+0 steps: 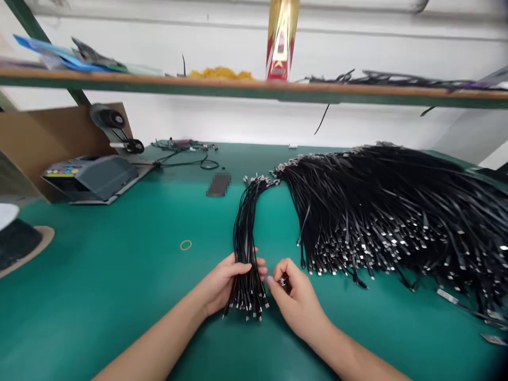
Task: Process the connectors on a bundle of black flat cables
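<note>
A bundle of black cables [245, 227] with silver metal plugs at both ends runs up the middle of the green table. My left hand [222, 280] is closed around its lower part, the thumb across the front and the fingertips showing on the right side. Below the palm the plug ends hang in a loose fan. Just right of the bundle and apart from it, my right hand [296, 296] is curled, thumb and index finger close together. A small shiny bit shows inside its fingers, too little to name. The large pile of black cables [373, 206] lies farther right.
An orange rubber band [186, 245] lies left of the bundle. A dark blurred rectangle [219, 184] is farther back. A grey label-dispenser-like machine [93, 177] stands at left, near a spool [19, 238]. A shelf [222, 87] crosses above the table.
</note>
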A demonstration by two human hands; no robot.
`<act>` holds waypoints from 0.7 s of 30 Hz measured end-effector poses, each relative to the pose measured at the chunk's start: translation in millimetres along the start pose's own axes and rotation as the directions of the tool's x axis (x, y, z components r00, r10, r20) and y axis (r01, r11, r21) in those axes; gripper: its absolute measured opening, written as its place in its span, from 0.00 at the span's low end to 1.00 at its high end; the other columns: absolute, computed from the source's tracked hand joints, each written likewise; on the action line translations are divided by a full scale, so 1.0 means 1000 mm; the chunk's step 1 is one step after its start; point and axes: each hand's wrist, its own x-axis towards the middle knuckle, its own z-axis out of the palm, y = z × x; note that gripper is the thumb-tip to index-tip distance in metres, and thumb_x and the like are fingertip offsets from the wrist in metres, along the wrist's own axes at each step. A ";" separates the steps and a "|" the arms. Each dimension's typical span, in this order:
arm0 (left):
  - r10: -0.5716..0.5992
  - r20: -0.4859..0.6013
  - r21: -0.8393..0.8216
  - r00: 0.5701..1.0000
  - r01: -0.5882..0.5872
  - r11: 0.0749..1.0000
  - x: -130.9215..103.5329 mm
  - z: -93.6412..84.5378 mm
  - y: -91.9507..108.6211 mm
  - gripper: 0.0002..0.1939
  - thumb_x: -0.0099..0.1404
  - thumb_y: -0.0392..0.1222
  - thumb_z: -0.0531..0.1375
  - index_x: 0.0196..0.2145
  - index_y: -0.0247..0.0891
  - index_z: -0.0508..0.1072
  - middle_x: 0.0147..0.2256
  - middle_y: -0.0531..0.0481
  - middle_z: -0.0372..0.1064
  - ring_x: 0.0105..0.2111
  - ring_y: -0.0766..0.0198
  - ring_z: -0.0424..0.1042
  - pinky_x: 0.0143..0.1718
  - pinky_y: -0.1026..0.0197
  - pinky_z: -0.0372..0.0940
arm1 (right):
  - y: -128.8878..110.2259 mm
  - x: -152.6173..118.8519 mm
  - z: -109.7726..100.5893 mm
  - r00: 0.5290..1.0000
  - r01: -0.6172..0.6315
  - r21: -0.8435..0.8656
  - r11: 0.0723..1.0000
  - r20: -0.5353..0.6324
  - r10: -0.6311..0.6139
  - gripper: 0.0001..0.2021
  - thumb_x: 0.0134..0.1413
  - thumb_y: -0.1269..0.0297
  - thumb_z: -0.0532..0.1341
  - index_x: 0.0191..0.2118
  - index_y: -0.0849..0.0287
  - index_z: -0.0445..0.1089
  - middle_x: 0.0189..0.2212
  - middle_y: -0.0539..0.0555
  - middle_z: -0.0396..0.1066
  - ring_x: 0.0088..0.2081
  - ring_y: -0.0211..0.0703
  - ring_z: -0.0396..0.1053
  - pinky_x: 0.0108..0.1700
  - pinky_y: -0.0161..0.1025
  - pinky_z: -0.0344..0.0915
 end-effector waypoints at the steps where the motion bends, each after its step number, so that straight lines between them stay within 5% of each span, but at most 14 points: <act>1: -0.007 0.003 0.002 1.000 0.007 1.000 -0.002 0.000 0.001 0.23 0.58 0.29 0.65 0.52 0.36 0.71 0.48 0.36 0.76 0.45 0.45 0.78 0.44 0.46 0.74 | -0.001 0.000 0.000 1.000 -0.002 -0.050 0.999 0.023 0.003 0.09 0.61 0.63 0.59 0.32 0.56 0.58 0.27 0.45 0.57 0.27 0.36 0.55 0.30 0.34 0.53; 13: 0.020 0.004 0.004 1.000 -0.020 1.000 -0.001 0.002 -0.001 0.22 0.59 0.33 0.67 0.51 0.39 0.74 0.58 0.38 0.71 0.56 0.44 0.72 0.55 0.47 0.69 | -0.004 0.004 0.003 0.989 -0.034 -0.243 0.969 0.132 0.068 0.04 0.61 0.64 0.59 0.39 0.57 0.67 0.26 0.45 0.60 0.27 0.36 0.58 0.30 0.34 0.55; 18: 0.090 0.044 0.076 0.995 -0.093 0.993 0.000 0.001 -0.007 0.20 0.59 0.36 0.69 0.49 0.38 0.74 0.52 0.38 0.76 0.48 0.46 0.77 0.47 0.50 0.73 | -0.005 0.006 0.000 0.993 0.039 -0.200 0.979 0.118 -0.015 0.07 0.63 0.63 0.58 0.33 0.59 0.67 0.26 0.47 0.63 0.28 0.36 0.58 0.32 0.34 0.55; 21: 0.115 0.001 0.082 0.993 -0.115 0.990 0.001 0.000 -0.010 0.20 0.58 0.36 0.70 0.48 0.39 0.74 0.42 0.42 0.79 0.36 0.54 0.79 0.35 0.57 0.74 | -0.015 -0.001 -0.004 0.994 -0.035 0.017 0.999 0.105 0.033 0.12 0.63 0.57 0.61 0.32 0.59 0.67 0.23 0.45 0.58 0.25 0.34 0.53 0.29 0.33 0.52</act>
